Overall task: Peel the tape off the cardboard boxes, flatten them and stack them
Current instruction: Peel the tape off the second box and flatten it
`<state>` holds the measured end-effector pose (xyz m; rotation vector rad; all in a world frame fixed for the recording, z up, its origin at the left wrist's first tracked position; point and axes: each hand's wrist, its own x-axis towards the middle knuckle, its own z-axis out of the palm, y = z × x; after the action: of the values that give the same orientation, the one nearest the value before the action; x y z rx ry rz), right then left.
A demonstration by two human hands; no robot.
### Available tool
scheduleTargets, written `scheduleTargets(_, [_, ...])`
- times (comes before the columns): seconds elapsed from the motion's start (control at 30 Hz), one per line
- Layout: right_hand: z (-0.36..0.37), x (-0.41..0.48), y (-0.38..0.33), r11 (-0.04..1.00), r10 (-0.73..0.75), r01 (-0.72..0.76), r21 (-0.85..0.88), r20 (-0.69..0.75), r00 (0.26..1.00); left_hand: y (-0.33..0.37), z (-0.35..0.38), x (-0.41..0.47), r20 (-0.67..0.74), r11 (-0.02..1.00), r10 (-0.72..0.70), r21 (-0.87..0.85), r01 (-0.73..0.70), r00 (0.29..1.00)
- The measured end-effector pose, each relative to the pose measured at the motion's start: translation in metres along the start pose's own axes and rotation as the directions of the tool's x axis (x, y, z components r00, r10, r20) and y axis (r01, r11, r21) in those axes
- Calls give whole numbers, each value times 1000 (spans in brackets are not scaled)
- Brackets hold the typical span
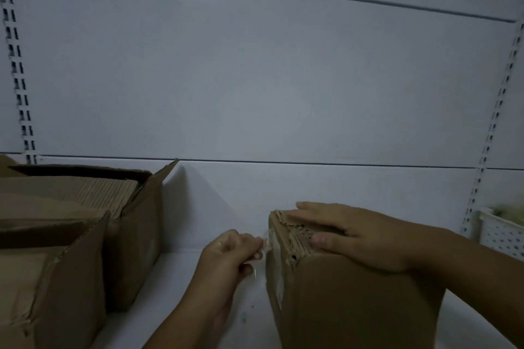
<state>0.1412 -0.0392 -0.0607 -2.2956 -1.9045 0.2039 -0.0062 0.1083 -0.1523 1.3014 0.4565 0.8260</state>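
A brown cardboard box (348, 300) stands on the white shelf (215, 235) at lower right, its top torn so the corrugation shows. My right hand (357, 235) lies flat on its top, fingers straight, pressing it down. My left hand (229, 249) is just left of the box and pinches a strip of clear tape (266, 244) that runs from my fingertips to the box's left face. More clear tape shows lower on that face.
Two open cardboard boxes stand at the left, one at the front (54, 278) and one behind it (133, 221) holding corrugated sheets. A white perforated basket (502, 232) sits at the far right. The white back panel rises behind the shelf.
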Motion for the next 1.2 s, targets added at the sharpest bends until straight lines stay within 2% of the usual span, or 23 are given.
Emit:
scheduleTargets(0.1, [-8, 3, -11, 998, 17, -12, -62, 67, 998, 0, 8, -1, -24, 1000, -17, -18, 16, 1000])
scheduleTargets(0.2, [-9, 12, -26, 996, 70, -70, 55, -13, 997, -1, 14, 0, 32, 997, -56, -49, 58, 998])
scheduleTargets(0.3, [3, 18, -33, 994, 103, -102, 24, -28, 994, -1, 15, -3, 69, 1000, -6, 28, 4, 998])
scheduleTargets(0.37, [9, 18, -33, 993, 109, -109, -35, 14, 994, 0, 14, -3, 42, 994, 58, 95, -62, 997])
scheduleTargets(0.43, [10, 17, -33, 994, 106, -106, -16, 8, 994, 2, 15, -1, 6, 981, 102, 165, -101, 995])
scheduleTargets(0.53, [11, 14, -36, 995, 96, -95, 19, -51, 994, 3, 24, -1, -16, 993, 6, 117, -4, 1000])
scheduleTargets(0.7, [13, 14, -36, 996, 82, -78, 39, -110, 991, -5, 27, 5, 90, 986, -156, 83, 148, 984])
scheduleTargets(0.8, [12, 14, -38, 996, 79, -73, 54, -117, 990, -5, 29, 6, 191, 982, -170, 114, 150, 967])
scheduleTargets(0.9, [9, 15, -37, 995, 91, -84, 61, -111, 990, -5, 24, 4, 264, 985, -174, 65, 162, 949])
scheduleTargets(0.97, [7, 16, -35, 994, 93, -87, 61, -110, 990, -3, 17, 6, 245, 982, -188, 81, 173, 951])
scheduleTargets(1.1, [5, 16, -34, 995, 99, -96, 37, -100, 990, -6, 12, 3, 168, 976, -213, -19, 219, 963])
scheduleTargets(1.2, [6, 16, -37, 997, 74, -73, 19, -94, 993, -7, -5, 7, 1, 956, -260, -141, 257, 966])
